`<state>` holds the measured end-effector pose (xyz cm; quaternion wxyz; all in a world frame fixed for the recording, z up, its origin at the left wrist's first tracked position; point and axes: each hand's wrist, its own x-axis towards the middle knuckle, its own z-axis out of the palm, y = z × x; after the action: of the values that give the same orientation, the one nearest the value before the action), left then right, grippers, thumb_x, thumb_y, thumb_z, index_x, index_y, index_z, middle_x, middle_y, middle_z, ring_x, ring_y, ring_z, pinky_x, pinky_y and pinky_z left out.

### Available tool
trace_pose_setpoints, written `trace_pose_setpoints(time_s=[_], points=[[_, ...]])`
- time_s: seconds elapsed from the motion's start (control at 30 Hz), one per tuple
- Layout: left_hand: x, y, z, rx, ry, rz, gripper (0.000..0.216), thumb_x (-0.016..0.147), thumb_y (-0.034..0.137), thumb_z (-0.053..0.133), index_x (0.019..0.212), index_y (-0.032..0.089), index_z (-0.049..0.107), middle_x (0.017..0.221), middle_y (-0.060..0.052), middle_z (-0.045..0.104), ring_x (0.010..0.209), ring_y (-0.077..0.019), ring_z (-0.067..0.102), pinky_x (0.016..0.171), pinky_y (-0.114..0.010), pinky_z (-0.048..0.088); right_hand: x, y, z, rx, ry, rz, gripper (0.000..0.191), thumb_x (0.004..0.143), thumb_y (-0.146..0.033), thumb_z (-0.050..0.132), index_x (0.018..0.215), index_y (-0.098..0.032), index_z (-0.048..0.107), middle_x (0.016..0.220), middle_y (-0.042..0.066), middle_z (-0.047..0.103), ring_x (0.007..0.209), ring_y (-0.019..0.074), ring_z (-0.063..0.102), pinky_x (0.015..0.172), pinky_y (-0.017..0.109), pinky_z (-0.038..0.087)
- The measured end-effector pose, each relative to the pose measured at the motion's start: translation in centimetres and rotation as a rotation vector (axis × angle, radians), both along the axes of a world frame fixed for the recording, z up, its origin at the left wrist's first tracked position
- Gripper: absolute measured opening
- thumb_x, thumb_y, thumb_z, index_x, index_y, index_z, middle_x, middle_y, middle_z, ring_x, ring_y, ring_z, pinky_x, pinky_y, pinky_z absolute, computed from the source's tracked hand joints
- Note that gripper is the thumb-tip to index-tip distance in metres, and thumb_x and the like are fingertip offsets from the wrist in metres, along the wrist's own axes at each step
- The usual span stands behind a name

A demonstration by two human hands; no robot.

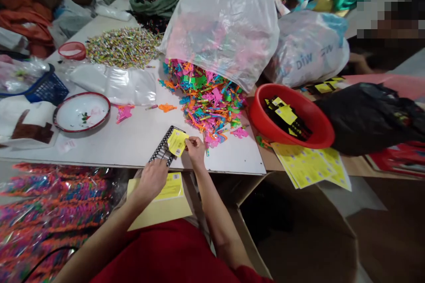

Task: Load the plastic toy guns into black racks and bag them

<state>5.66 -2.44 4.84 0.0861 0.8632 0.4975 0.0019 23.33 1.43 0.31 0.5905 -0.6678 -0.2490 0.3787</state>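
At the table's front edge, my left hand (154, 179) is closed on the near end of a black ladder-like strip (161, 147), which lies slanting on the white tabletop. My right hand (195, 147) pinches the right edge of a yellow printed label (176, 142). The label lies over the strip's far right part and hides some of it. Below my left forearm, a stack of yellow printed sheets (168, 188) rests by the table edge. Just beyond my right hand spreads a heap of colourful plastic toy pieces (212, 97).
A large translucent bag (222, 22) stands behind the heap. To the right are a red basin (255, 112) with black strips and labels, yellow sheets (305, 166) and a black bag (372, 115). A red-rimmed enamel dish (81, 106) sits left. Another person is at far right.
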Motion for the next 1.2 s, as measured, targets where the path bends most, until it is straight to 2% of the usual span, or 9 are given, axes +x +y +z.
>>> trace_pose_setpoints(time_s=[0.13,0.23,0.3,0.47,0.77,0.87,0.97,1.07,1.2], points=[[-0.1,3.1,0.8,0.14,-0.097,-0.054,0.036,0.098,0.029,0.038,0.124,0.015,0.058,0.127,-0.016,0.06,0.117,-0.0276,0.055,0.096,-0.041,0.045,-0.3,0.8,-1.0,0.04,0.024,0.022,0.025,0.067,-0.041,0.064,0.077,-0.019,0.058,0.064,-0.002,0.06,0.056,0.013,0.055,0.054,0.026,0.047],[0.9,4.4,-0.2,0.264,-0.139,-0.198,0.042,0.095,0.029,0.043,0.133,0.014,0.054,0.145,-0.016,0.048,0.135,-0.0313,0.041,0.108,-0.05,0.034,-0.5,1.6,-1.4,0.038,0.009,0.017,0.024,0.067,-0.04,0.064,0.076,-0.019,0.058,0.063,-0.002,0.059,0.055,0.0121,0.053,0.054,0.025,0.046],[1.7,4.6,-1.4,0.254,-0.103,-0.228,0.044,0.095,0.029,0.043,0.135,0.014,0.052,0.15,-0.016,0.042,0.139,-0.0321,0.036,0.112,-0.056,0.027,-0.5,2.0,-1.6,0.04,-0.008,0.019,0.023,0.067,-0.04,0.064,0.076,-0.019,0.059,0.063,-0.003,0.058,0.057,0.0118,0.053,0.055,0.024,0.046],[2.4,4.2,-3.5,0.153,-0.042,-0.158,0.047,0.095,0.032,0.04,0.138,0.015,0.05,0.154,-0.017,0.035,0.144,-0.0334,0.028,0.114,-0.064,0.017,-0.3,2.3,-1.4,0.002,-0.057,0.039,0.023,0.068,-0.04,0.062,0.078,-0.019,0.06,0.063,-0.003,0.058,0.057,0.012,0.052,0.054,0.023,0.045],[2.1,3.8,-3.8,0.109,0.005,-0.103,0.048,0.096,0.032,0.04,0.14,0.016,0.049,0.154,-0.019,0.033,0.145,-0.0355,0.025,0.113,-0.066,0.017,-0.6,2.3,-1.3,-0.034,-0.132,0.019,0.019,0.071,-0.038,0.059,0.077,-0.021,0.059,0.068,-0.001,0.063,0.062,0.0145,0.056,0.062,0.026,0.048],[1.9,3.6,-4.2,0.083,0.01,-0.078,0.048,0.096,0.034,0.04,0.142,0.018,0.047,0.153,-0.019,0.035,0.144,-0.0358,0.028,0.112,-0.066,0.02,-0.6,2.2,-1.7,-0.044,-0.249,0.02,0.017,0.074,-0.037,0.057,0.079,-0.021,0.059,0.072,0.0,0.064,0.066,0.0156,0.058,0.067,0.027,0.048],[1.6,3.3,-4.8,0.052,0.002,-0.043,0.05,0.096,0.037,0.041,0.144,0.023,0.043,0.154,-0.018,0.033,0.142,-0.0371,0.029,0.11,-0.065,0.024,-0.3,2.3,-1.9,-0.123,-0.484,0.085,0.015,0.08,-0.036,0.055,0.081,-0.021,0.059,0.075,0.001,0.065,0.072,0.017,0.059,0.074,0.029,0.046],[1.4,3.0,-5.2,0.045,-0.003,-0.014,0.051,0.096,0.038,0.042,0.146,0.025,0.041,0.156,-0.02,0.029,0.142,-0.0382,0.03,0.11,-0.064,0.027,0.5,2.8,-1.8,-0.229,-0.697,0.133,0.02,0.082,-0.037,0.06,0.092,-0.021,0.06,0.091,0.005,0.067,0.086,0.0207,0.06,0.081,0.033,0.044],[1.1,3.1,-5.2,0.058,-0.008,-0.008,0.053,0.095,0.041,0.046,0.145,0.024,0.043,0.155,-0.022,0.029,0.142,-0.0378,0.031,0.111,-0.058,0.028,1.5,3.7,-1.3,-0.262,-0.757,0.174,0.022,0.087,-0.03,0.055,0.105,-0.019,0.059,0.106,0.01,0.065,0.101,0.0236,0.059,0.086,0.035,0.043]])
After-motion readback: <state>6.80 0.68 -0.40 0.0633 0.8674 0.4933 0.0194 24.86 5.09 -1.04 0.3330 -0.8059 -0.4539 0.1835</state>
